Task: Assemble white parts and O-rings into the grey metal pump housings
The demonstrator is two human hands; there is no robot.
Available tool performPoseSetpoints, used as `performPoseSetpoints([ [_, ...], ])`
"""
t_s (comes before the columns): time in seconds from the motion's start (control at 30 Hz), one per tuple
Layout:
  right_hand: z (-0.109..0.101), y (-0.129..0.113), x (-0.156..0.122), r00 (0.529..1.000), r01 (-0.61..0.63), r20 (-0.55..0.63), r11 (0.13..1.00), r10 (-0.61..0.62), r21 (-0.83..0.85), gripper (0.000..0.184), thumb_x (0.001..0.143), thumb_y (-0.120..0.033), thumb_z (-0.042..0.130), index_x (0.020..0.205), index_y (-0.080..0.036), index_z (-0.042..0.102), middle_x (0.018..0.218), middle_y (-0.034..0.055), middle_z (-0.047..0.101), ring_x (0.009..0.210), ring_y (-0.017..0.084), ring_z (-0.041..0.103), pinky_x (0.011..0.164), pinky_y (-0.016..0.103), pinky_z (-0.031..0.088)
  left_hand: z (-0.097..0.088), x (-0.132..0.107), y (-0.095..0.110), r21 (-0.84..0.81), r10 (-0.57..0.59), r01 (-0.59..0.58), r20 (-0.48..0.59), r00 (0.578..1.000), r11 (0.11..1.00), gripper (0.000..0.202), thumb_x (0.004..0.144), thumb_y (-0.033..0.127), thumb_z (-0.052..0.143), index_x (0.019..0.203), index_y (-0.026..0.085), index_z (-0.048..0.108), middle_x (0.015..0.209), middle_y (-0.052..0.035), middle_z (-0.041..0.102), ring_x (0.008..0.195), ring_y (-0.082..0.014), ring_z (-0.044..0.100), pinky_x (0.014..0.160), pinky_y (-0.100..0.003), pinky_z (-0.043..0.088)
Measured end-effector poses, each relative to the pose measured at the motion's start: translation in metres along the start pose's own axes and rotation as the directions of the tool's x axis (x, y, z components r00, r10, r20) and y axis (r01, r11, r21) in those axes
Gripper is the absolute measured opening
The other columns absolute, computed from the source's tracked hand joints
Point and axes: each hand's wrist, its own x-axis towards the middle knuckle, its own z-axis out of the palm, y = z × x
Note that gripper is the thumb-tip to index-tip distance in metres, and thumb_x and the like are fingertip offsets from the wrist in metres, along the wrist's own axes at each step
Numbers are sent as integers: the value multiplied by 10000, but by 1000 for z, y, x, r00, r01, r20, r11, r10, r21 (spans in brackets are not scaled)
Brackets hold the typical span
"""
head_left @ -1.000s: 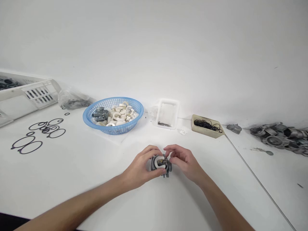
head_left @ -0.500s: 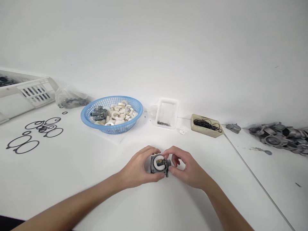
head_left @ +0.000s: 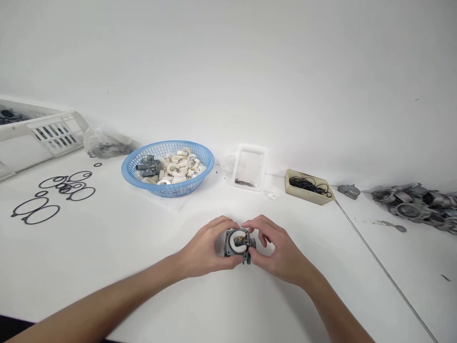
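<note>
A white counter is running up to a bare white wall, carrying a blue plastic basket of white rings toward its back edge. Near the front edge, the left hand and right hand are closing their fingers around a small grey metal carburettor body, which is sitting between them on the counter.

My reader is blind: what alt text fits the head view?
Both hands, left hand and right hand, grip a small grey metal part on a white table. Behind sit a blue basket and loose black rings.
</note>
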Motion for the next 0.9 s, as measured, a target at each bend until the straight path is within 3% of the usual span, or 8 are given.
performPoseSetpoints([
  [0.1, 0, 0, 0, 1000, 11, 23, 1000, -12, 26, 611, 843, -65, 610, 1355, -397, 585, 1046, -31, 608, 755, 146, 466, 729, 290, 464, 0, 0, -1, -6, 2, -2, 0, 1000, 1000, 508, 749, 202, 839, 1220, 280, 665, 1186, -21, 682, 1109, -251, 643, 966, -367, 518],
  [0.27, 2, 1, 2, 1000, 2, -26, 1000, -1, 24, 546, 870, -79, 596, 1326, -380, 602, 1110, -20, 602, 754, 140, 468, 739, 298, 468, 0, 0, -1, -13, -9, 9, 14, 1000, 1000, 512, 761, 202, 835, 1238, 283, 667, 1199, -24, 676, 1108, -246, 645, 963, -363, 521],
  [0.43, 2, 1, 2, 999, 26, 26, 998, -28, 64, 603, 835, -62, 609, 1349, -376, 592, 1056, -24, 605, 775, 142, 488, 750, 291, 477, 0, 0, -2, -19, 1, -1, 6, 1000, 1000, 487, 765, 213, 837, 1216, 274, 664, 1171, -23, 682, 1088, -244, 649, 948, -360, 523],
  [0.6, 3, 3, 2, 999, 11, -35, 999, -10, 43, 514, 864, -76, 604, 1293, -358, 620, 1112, -10, 597, 769, 141, 484, 753, 298, 480, -1, 0, 0, -25, -12, 12, 18, 1000, 1000, 494, 778, 225, 822, 1243, 273, 663, 1192, -40, 682, 1100, -258, 648, 957, -377, 527],
  [0.77, 3, 2, 2, 999, 35, 39, 998, -37, 52, 592, 831, -67, 617, 1346, -357, 592, 1055, -9, 595, 782, 152, 498, 754, 301, 481, -1, -1, 1, -26, -18, 19, 18, 1000, 1000, 448, 786, 235, 821, 1207, 268, 674, 1167, -36, 685, 1083, -254, 651, 937, -370, 531],
  [0.9, 4, 2, 2, 1000, 12, -15, 999, -11, 30, 566, 855, -67, 593, 1335, -368, 594, 1088, -11, 587, 765, 143, 482, 745, 297, 477, -2, -2, 1, -25, -18, 19, 30, 999, 1000, 499, 788, 219, 820, 1258, 279, 665, 1189, -35, 686, 1101, -253, 649, 949, -369, 529],
])
